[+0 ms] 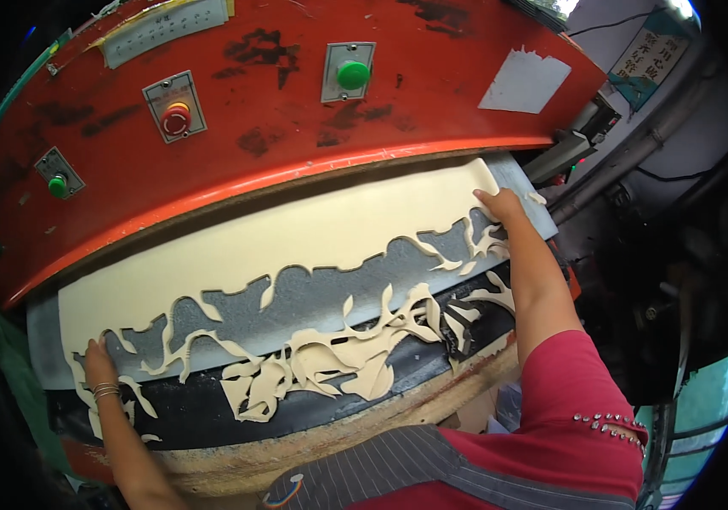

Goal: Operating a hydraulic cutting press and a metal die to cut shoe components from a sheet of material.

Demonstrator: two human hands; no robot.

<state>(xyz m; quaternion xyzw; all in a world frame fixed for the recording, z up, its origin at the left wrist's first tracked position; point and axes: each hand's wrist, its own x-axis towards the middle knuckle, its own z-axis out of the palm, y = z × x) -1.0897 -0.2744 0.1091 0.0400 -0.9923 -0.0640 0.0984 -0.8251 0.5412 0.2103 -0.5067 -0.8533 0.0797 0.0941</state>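
A large cream foam-like sheet (296, 221) lies across a grey board (330, 293), its far side under the red machine's front. The sheet's near edge is jagged with curved cut-outs. My right hand (500, 206) is closed on the sheet's right end, thumb on top, and that end curls up slightly. At the near left corner my left hand (100, 365) is closed on the edge; its fingertips are partly hidden. Thin curved cream offcuts (321, 361) lie in a tangled heap between my arms, and some strips still hang from the sheet's edge.
The red machine (270, 93) spans the far side, with a red stop button (175, 119) and green buttons (353, 75). A black ledge (185, 416) and a worn wooden edge (236, 463) run along the near side. Pipes (611, 166) stand to the right.
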